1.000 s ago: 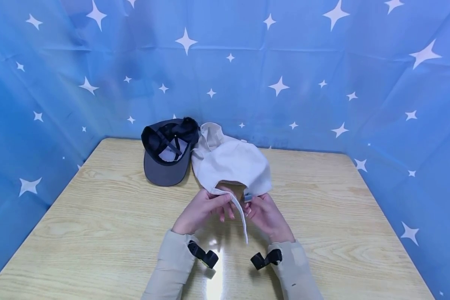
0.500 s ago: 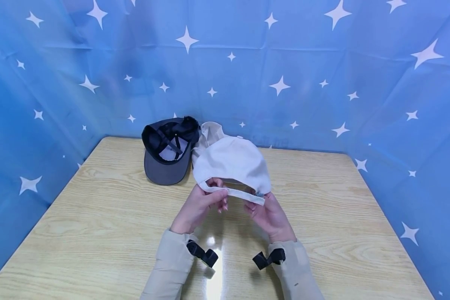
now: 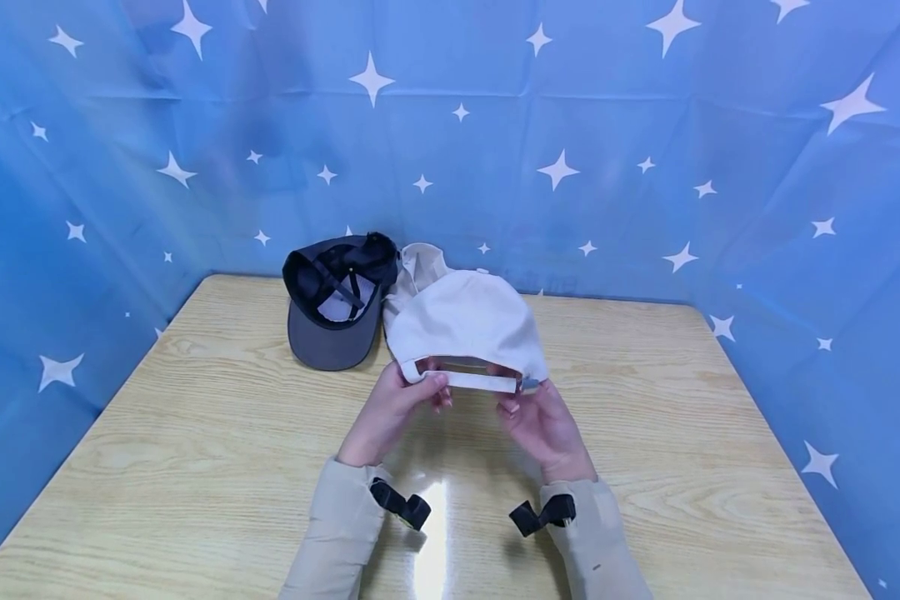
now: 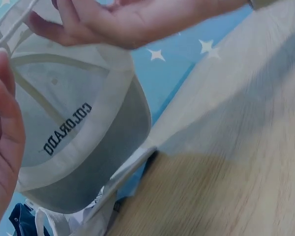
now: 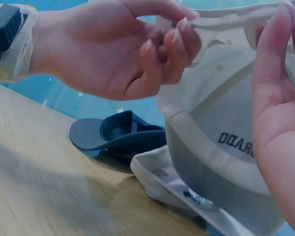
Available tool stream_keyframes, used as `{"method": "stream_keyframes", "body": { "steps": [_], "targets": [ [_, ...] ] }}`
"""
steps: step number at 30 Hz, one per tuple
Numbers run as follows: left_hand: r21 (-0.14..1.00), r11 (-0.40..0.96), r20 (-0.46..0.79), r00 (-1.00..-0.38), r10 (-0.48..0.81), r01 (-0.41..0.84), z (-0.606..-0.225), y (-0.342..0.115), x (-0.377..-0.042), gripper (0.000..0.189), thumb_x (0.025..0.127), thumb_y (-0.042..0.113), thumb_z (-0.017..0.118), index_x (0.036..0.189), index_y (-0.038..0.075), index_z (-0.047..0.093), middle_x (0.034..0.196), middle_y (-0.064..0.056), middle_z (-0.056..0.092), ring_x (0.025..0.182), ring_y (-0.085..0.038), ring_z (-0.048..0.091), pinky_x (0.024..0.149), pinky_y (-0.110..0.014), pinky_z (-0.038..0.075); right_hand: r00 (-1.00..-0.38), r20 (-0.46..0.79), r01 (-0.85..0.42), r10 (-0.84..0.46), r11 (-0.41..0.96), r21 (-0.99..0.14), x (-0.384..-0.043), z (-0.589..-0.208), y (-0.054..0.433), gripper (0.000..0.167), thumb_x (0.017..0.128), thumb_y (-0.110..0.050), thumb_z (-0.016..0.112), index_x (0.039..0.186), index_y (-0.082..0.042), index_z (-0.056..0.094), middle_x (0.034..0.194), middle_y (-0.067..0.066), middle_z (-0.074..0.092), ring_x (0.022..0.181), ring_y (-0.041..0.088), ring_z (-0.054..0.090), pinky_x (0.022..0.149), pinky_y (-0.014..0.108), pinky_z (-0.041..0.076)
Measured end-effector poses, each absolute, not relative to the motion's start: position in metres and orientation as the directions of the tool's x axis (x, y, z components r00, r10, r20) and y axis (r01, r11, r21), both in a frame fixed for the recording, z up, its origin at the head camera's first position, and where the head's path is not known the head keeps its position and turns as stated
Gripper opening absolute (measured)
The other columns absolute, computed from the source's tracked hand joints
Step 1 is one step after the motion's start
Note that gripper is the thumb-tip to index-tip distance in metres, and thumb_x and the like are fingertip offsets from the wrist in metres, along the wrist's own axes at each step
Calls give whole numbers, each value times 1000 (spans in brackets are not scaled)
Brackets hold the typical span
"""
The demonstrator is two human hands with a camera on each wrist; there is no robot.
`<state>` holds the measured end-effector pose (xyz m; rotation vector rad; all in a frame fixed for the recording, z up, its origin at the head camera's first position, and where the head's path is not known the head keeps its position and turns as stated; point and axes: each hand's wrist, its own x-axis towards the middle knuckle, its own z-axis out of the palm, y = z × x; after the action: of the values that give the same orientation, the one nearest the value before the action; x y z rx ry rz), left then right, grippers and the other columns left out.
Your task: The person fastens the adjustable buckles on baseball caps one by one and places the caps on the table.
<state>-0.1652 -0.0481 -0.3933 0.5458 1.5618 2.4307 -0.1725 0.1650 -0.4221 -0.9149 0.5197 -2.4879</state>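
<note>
Both hands hold the cream cap [image 3: 461,321] at frame centre.
Left hand [image 3: 393,410] and right hand [image 3: 542,423] pinch its back strap [image 3: 471,381]; fastening seems under way, needing a steady pull.

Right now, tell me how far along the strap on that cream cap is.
Looks done: the back strap spans the rear opening of the cream cap and reaches the buckle. In hand: the left hand pinches the strap's left end, the right hand holds the buckle side, cap lifted. Probably left: snugging it and setting it down. The dark cap lies upside down on the table, untouched.
</note>
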Motion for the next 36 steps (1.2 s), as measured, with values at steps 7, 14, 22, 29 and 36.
{"method": "stream_keyframes", "body": {
  "steps": [7,14,22,29,36],
  "targets": [
    [931,-359,192,-920,341,61,-400,-49,-169,23,83,22,64,83,4,50,76,-9,59,69,-19,57,62,-30,45,-708,492,260,-507,-834,-486,-173,-420,167,25,92,-2,43,117,-3,46,113,18,53,89,19,56,78,24,46],
    [949,-300,213,-904,371,100,-430,-39,-183,39,82,32,63,102,0,51,80,-9,60,72,-24,60,66,-31,47,-738,464,241,-489,-834,-496,-172,-418,165,20,92,1,42,110,-3,50,101,14,57,91,20,56,80,24,46],
    [986,-146,144,-838,527,78,-403,-24,-166,32,91,27,52,106,0,51,83,-18,57,77,-39,56,67,-48,46,-743,451,228,-493,-821,-523,-170,-417,165,18,91,0,45,108,-3,52,99,12,59,89,18,57,79,23,46],
    [987,-117,153,-834,531,107,-388,-18,-155,28,91,25,52,99,-2,56,85,-17,57,82,-38,53,72,-48,44,-744,445,211,-499,-807,-552,-169,-416,164,17,91,0,45,106,-2,53,98,11,59,89,18,57,79,24,46],
    [985,-149,144,-872,467,83,-382,-19,-153,19,90,23,55,99,6,59,86,-14,58,84,-43,49,74,-43,43,-750,428,167,-504,-771,-614,-170,-416,163,18,92,-1,43,107,-3,53,98,9,60,87,17,56,75,23,45]
  ]
}}
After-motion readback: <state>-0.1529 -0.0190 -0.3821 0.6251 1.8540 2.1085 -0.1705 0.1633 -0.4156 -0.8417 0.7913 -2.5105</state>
